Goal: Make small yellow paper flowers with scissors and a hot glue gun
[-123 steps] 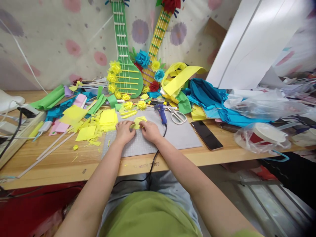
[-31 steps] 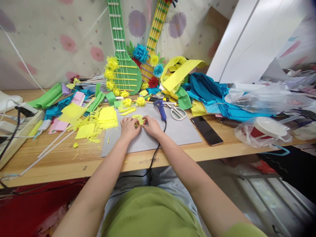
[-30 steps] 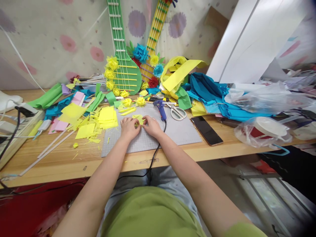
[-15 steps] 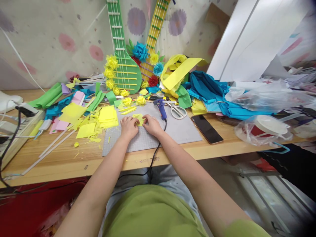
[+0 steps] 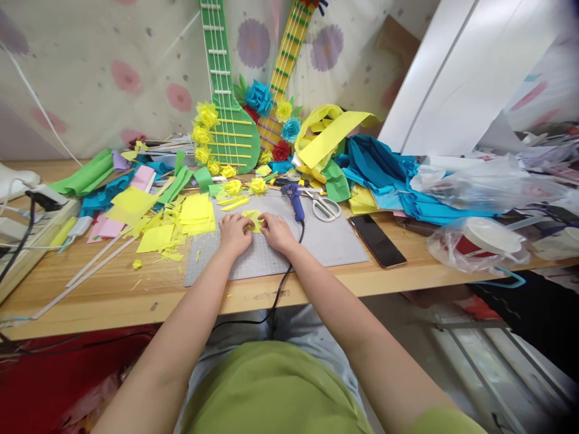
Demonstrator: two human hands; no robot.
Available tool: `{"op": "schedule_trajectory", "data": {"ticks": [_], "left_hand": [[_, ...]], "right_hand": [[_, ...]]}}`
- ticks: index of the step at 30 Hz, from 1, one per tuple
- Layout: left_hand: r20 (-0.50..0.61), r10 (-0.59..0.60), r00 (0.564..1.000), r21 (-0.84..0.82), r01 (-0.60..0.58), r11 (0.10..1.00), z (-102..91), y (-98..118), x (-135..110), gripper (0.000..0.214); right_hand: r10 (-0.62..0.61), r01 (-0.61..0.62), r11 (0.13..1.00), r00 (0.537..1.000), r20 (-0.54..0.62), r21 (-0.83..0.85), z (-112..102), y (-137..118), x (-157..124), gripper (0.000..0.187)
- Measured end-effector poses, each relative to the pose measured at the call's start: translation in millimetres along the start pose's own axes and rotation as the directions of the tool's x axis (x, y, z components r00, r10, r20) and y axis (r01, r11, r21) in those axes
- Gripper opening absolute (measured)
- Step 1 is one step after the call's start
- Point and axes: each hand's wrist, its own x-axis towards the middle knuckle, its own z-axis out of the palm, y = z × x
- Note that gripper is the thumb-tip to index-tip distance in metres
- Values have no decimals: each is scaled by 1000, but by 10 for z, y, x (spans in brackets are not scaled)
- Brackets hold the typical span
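Both of my hands rest on a grey cutting mat (image 5: 330,241) at the table's middle. My left hand (image 5: 234,233) and my right hand (image 5: 275,232) pinch a small folded piece of yellow paper (image 5: 254,219) between their fingertips, pressing it against the mat. A blue hot glue gun (image 5: 295,202) lies just right of my right hand, its black cord running off the table edge. Finished yellow paper flowers (image 5: 259,185) sit just beyond the paper piece.
Yellow paper squares and scraps (image 5: 198,214) lie left of the mat. Scissors (image 5: 324,207) and a phone (image 5: 377,240) are to the right. Two paper guitars (image 5: 229,120) lean on the wall. Blue paper (image 5: 389,181) and plastic bags (image 5: 479,241) crowd the right side.
Since four seconds ago the flat yellow piece has been folded smaller between my fingertips. In the last second my hands stay in place with only slight finger movement.
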Motion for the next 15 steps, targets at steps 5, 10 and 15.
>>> {"op": "schedule_trajectory", "data": {"ticks": [5,10,15], "left_hand": [[-47,-10,999,-106,5,994,-72,-255,47,51],[16,56,998,-85,-54,995,-57,-380,75,46],[8,69,998,-4,-68,998,-18,-333,73,37]], "right_hand": [[-11,11,1000,1000,-7,2,-31,-30,-21,27],[-147,146,989,987,-60,-18,-96,-71,-71,22],[-277,271,951,961,-23,-151,-100,-129,-81,22]]}}
